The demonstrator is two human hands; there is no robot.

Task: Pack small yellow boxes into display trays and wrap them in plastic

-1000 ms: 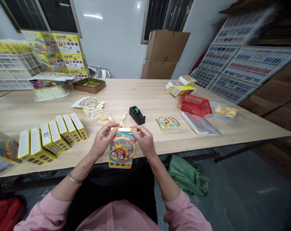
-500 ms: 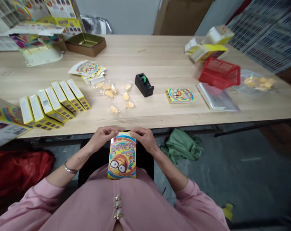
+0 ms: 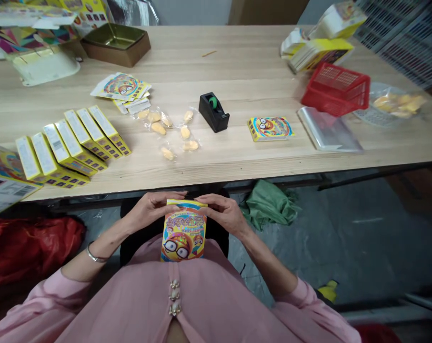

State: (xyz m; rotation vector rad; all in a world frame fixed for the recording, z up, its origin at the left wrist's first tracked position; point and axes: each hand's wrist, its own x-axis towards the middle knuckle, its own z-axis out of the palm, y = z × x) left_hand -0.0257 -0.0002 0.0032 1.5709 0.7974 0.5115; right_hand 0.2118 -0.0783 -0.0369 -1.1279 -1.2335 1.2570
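Note:
A yellow cartoon box (image 3: 183,236) is held upright against my body, below the table's front edge. My left hand (image 3: 152,209) pinches its upper left corner, thumb on the printed face. At the upper right corner my right hand (image 3: 223,212) grips it the same way. The box's top end looks closed, with a yellow edge. On the table beyond lie several small wrapped yellow pieces (image 3: 158,128), a black tape dispenser (image 3: 214,113) with green inside, and a flat cartoon box (image 3: 271,128).
Several boxes (image 3: 80,136) stand in a row at left, near flat cartons (image 3: 125,88) and a brown tray (image 3: 117,45). At right are a red basket (image 3: 335,90), clear plastic sleeves (image 3: 326,131), stacked boxes (image 3: 317,53) and a bowl of wrapped pieces (image 3: 397,105).
The white flap at the box's top no longer shows, and a yellow edge is there instead. Both hands have moved their fingers further over the top corners. The view has tipped downward.

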